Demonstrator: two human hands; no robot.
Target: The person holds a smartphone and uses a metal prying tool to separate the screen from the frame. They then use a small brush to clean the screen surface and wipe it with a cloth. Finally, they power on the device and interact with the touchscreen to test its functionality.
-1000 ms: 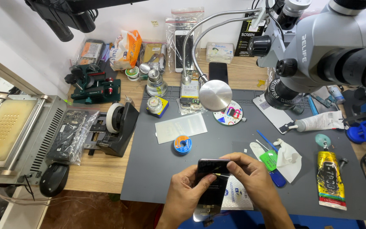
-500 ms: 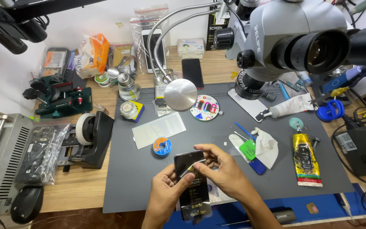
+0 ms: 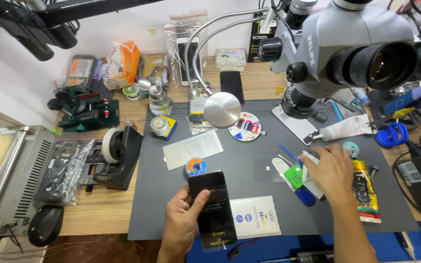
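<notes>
While the left hand (image 3: 183,221) grips a black phone (image 3: 212,207), the right hand (image 3: 331,171) rests among small tools.
Glossy and dark, the phone hangs over the near edge of the grey mat (image 3: 239,146) on the worktop (image 3: 98,204), long axis running near to far, top end leaning slightly left; left fingers (image 3: 201,197) wrap it, while the right fingers close on a white tool (image 3: 311,160) beside a green pry pick (image 3: 295,175).
</notes>
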